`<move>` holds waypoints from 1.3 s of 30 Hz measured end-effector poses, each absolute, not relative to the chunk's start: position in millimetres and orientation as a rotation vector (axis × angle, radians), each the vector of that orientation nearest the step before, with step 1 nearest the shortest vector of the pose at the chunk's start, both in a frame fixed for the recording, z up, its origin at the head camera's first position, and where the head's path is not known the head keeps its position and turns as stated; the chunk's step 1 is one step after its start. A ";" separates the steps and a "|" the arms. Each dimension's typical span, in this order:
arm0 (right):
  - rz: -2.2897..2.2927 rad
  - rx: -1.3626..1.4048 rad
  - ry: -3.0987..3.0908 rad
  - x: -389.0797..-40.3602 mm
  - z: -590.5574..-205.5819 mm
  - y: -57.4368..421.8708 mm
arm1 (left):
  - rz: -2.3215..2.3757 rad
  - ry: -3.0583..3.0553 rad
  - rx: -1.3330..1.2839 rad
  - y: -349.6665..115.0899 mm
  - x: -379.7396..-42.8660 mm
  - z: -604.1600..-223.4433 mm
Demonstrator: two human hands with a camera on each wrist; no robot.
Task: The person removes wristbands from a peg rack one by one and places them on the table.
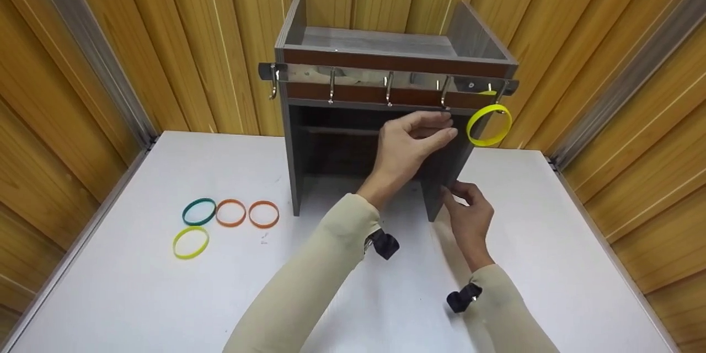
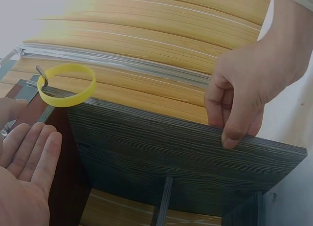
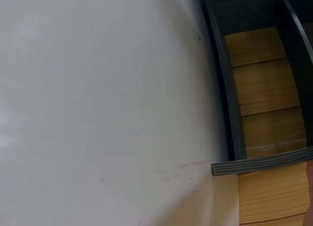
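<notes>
A yellow silicone wristband (image 1: 489, 125) hangs from the far-right hook of the metal hook rail (image 1: 361, 77) on a grey wooden shelf unit (image 1: 294, 160). Just left of that band, my left hand (image 1: 405, 146) is raised under the rail, holding nothing. Its fingers (image 2: 41, 157) look straight and loose in the left wrist view. Lower down, my right hand (image 1: 471, 218) pinches the front edge of the unit's right side panel (image 2: 181, 128) between thumb and fingers. Only a sliver of the right hand (image 3: 309, 196) shows in the right wrist view.
Left on the white table (image 1: 132, 298) lie a green wristband (image 1: 199, 211), two orange wristbands (image 1: 230, 225) (image 1: 263, 226) and another yellow wristband (image 1: 191, 256). Wood-patterned walls (image 1: 182, 66) enclose the back and sides. The rail's other hooks (image 1: 332, 88) carry no bands.
</notes>
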State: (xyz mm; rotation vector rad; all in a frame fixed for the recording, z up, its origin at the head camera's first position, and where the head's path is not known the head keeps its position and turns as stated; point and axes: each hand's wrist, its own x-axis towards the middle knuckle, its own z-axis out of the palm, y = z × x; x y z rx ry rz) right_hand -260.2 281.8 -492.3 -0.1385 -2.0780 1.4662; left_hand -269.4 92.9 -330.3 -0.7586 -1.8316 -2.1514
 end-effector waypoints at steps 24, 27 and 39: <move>1.428 -0.097 -2.070 -260.5 -502.7 277.8 | -2.167 -2.007 -0.580 116.2 -269.0 -327.7; 1.428 -0.103 -2.073 -260.3 -501.9 277.4 | -2.165 -1.993 -0.578 117.8 -270.3 -327.8; 1.395 -0.123 -2.084 -263.5 -499.9 278.4 | -2.396 -1.824 -0.538 120.3 -271.4 -324.8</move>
